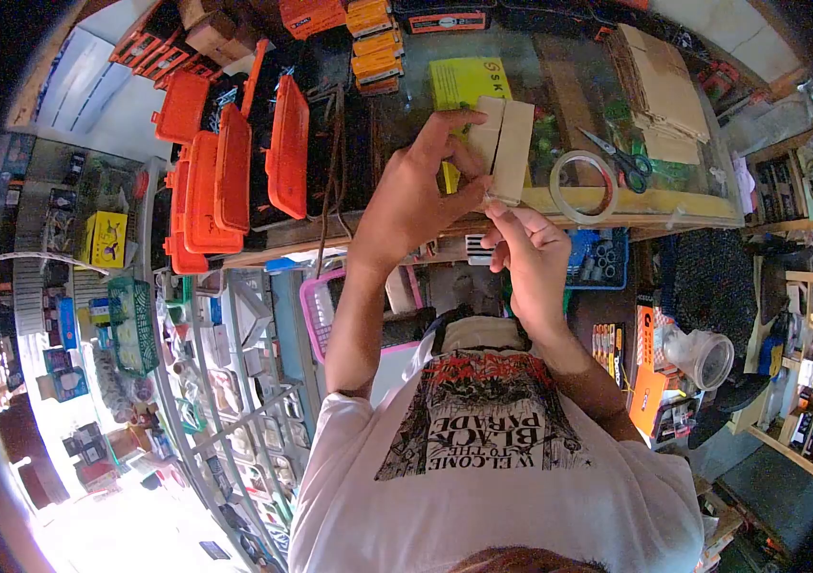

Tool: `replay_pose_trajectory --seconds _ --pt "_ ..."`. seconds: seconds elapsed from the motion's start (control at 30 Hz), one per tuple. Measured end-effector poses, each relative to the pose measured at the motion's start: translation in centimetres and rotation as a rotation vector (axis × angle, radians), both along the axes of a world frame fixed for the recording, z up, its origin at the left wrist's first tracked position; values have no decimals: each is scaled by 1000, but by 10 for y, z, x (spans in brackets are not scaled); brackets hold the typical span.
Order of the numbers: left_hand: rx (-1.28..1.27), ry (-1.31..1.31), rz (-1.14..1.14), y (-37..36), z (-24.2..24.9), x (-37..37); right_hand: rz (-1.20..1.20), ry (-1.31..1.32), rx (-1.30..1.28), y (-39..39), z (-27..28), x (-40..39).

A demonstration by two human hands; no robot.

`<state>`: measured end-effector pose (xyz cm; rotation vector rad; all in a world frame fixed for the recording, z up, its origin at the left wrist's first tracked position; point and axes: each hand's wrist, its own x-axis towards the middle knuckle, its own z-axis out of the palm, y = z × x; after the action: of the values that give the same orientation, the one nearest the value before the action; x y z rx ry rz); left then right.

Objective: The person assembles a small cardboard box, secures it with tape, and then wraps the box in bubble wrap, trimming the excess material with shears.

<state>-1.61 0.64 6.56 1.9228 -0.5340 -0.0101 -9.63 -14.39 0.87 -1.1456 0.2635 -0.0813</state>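
A small brown cardboard box [513,143], with a dark slit running along its face, stands tilted over the glass counter. My left hand [421,186] grips it from the left, index finger along its far end and thumb at its near corner. Close below that corner is my right hand [529,244], thumb and fingertips pinched together. A thin, pale bit shows between the two hands' fingertips, too small to name. To the right, a roll of clear tape [556,191] lies on the counter's wooden edge, beside dark-handled scissors [634,170].
Flat cardboard pieces [660,81] are stacked at the back right. Orange cases [206,186] stand open on the left. A yellow packet [459,81] lies behind the box. Below the counter are a pink basket [316,320] and a blue tray [617,272].
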Motion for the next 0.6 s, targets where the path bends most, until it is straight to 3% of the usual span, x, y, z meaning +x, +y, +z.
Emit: replay_pose_trajectory --seconds 0.6 --pt "198 -458 160 -7 -17 -6 -80 4 -86 7 -13 -2"
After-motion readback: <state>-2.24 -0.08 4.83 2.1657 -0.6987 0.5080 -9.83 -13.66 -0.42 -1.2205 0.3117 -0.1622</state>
